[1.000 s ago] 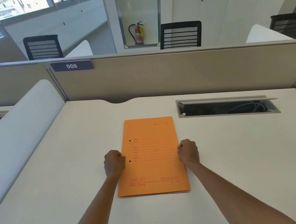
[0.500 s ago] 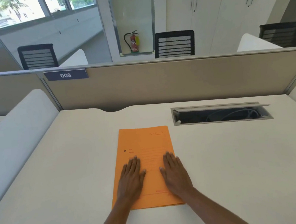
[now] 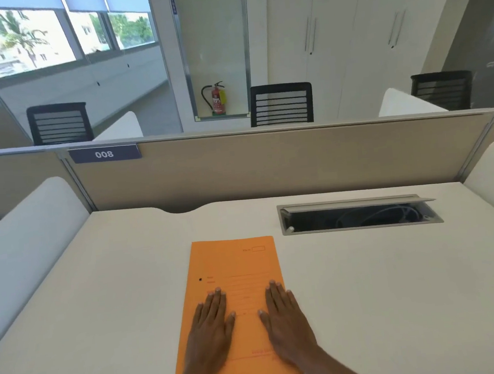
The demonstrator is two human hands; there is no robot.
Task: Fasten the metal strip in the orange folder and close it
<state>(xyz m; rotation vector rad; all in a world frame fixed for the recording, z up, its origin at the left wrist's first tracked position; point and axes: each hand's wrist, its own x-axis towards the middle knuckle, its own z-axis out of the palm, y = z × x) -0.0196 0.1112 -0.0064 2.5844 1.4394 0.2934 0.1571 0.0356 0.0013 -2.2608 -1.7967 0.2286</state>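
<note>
Nearest the camera, both forearms reach in from the bottom edge. The left hand (image 3: 212, 328) lies palm down on the left half of the orange folder (image 3: 236, 281), fingers spread and extended. The right hand (image 3: 284, 319) lies the same way on the right half. Neither hand pinches or grasps anything.

Change noted: a second ago both hands were curled into fists at the folder's left and right edges. Half a second ago they had flattened onto the cover, and they remain flat there now. The folder has not shifted on the desk (image 3: 400, 292); only the camera has tilted upward.

The folder lies closed, front cover up, near the desk's front centre. One punched hole (image 3: 200, 279) shows near the left edge, above the left fingertips. The metal strip is not visible; whether it is fastened inside cannot be told.

Judgement: the flat press on a shut cover suggests the closing step is finished or nearly so.

Further back, an open cable tray (image 3: 360, 215) is set into the desk, well apart from the folder. Behind it stands the partition panel (image 3: 268, 166) with its "008" plate (image 3: 104, 154).
</note>
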